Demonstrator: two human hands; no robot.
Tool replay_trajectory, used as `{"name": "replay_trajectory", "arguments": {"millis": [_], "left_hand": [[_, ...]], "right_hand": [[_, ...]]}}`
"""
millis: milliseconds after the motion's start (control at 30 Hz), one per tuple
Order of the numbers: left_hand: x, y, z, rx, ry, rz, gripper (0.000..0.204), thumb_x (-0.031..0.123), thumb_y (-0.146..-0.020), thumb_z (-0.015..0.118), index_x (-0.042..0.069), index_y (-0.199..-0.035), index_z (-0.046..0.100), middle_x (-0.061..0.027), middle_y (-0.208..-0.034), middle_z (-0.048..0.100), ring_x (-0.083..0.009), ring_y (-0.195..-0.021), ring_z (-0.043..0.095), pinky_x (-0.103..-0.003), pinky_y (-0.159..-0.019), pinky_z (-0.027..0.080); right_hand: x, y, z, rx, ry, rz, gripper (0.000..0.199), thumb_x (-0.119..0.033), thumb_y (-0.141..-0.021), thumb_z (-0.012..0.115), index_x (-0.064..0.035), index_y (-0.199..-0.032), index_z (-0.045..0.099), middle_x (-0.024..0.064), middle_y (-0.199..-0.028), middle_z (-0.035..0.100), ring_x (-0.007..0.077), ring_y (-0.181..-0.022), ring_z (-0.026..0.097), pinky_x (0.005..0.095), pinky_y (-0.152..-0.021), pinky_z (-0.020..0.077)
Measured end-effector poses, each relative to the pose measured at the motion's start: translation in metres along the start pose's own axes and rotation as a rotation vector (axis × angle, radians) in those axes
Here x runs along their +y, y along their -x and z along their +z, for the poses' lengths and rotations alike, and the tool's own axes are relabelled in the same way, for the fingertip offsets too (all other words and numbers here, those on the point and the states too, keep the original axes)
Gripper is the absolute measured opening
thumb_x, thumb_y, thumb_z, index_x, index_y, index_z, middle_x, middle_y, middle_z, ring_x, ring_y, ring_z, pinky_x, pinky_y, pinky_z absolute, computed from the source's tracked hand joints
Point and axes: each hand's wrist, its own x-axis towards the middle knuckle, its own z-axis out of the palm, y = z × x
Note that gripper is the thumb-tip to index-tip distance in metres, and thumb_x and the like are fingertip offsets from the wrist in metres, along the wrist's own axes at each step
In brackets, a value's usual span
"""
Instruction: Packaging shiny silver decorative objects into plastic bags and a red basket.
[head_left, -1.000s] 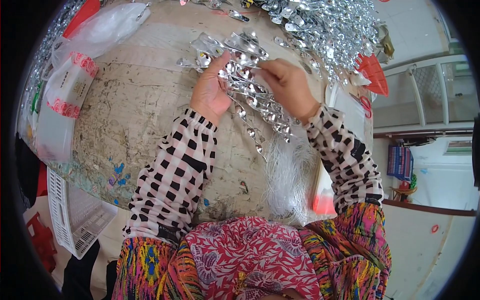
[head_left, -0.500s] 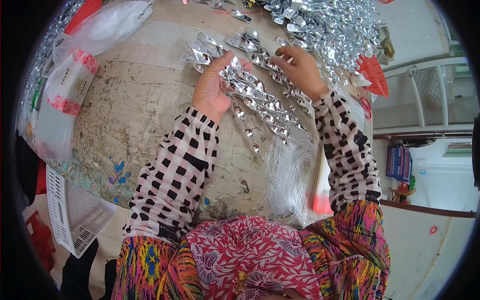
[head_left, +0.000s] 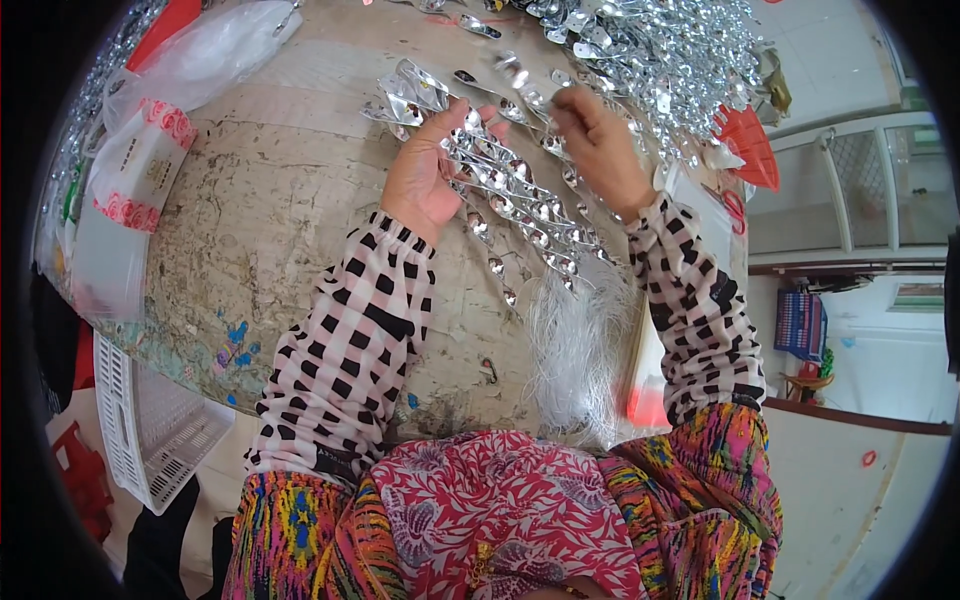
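My left hand (head_left: 428,180) is closed around a bunch of shiny silver spiral strips (head_left: 515,195). Their broad ends stick out past the fingers, and the twisted lengths slant down to the right over the worn table. Right of the bunch, my right hand (head_left: 603,155) has its fingers drawn together at a single silver spiral strip (head_left: 518,78). That strip's upper end is smeared by motion, and the exact grip is partly hidden. Below the bunch lies a tangle of thin clear-white threads (head_left: 580,350).
A large heap of silver spirals (head_left: 650,60) covers the far right of the table (head_left: 300,250). Beside it are a red plastic basket (head_left: 748,150) and red-handled scissors (head_left: 733,205). Clear plastic bags (head_left: 215,55) lie far left; a white crate (head_left: 155,430) stands below the left edge.
Several strips that lay between the hands have thinned to one blurred strip by my right hand. My right hand's fingers have closed and turned downward. The left hand stays in place with its bunch.
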Motion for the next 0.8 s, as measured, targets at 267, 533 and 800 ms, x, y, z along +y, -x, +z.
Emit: {"name": "replay_trajectory", "arguments": {"millis": [267,533,800], "left_hand": [[0.002,-0.002,-0.002,0.054,-0.032,0.017,0.020,0.017,-0.079,0.071,0.009,-0.094,0.061,-0.0020,-0.084,0.067,-0.0132,-0.072,0.066,-0.028,-0.060,0.053],[0.000,-0.008,-0.009,0.189,-0.110,0.006,0.020,0.024,-0.073,0.077,0.017,-0.083,0.061,0.0093,-0.054,0.044,-0.0037,-0.042,0.037,-0.023,-0.046,0.035],[0.000,-0.011,-0.014,0.225,-0.107,-0.016,0.020,0.024,-0.073,0.077,0.016,-0.081,0.061,0.0094,-0.055,0.045,-0.0035,-0.042,0.036,-0.022,-0.045,0.033]], "right_hand": [[-0.016,0.010,0.012,-0.273,-0.454,0.307,0.017,-0.013,-0.092,0.056,0.0012,-0.100,0.060,-0.0013,-0.077,0.057,0.0062,-0.068,0.049,0.0215,-0.059,0.0417],[0.037,-0.001,0.022,-0.057,0.440,0.054,0.022,-0.021,-0.079,0.066,-0.0046,-0.093,0.067,0.0131,-0.086,0.056,0.0289,-0.081,0.058,0.0365,-0.070,0.0458],[0.002,0.013,0.021,-0.012,0.141,0.020,0.016,-0.015,-0.085,0.063,-0.0027,-0.094,0.063,0.0064,-0.072,0.058,0.0161,-0.061,0.053,0.0286,-0.057,0.0425]]}}
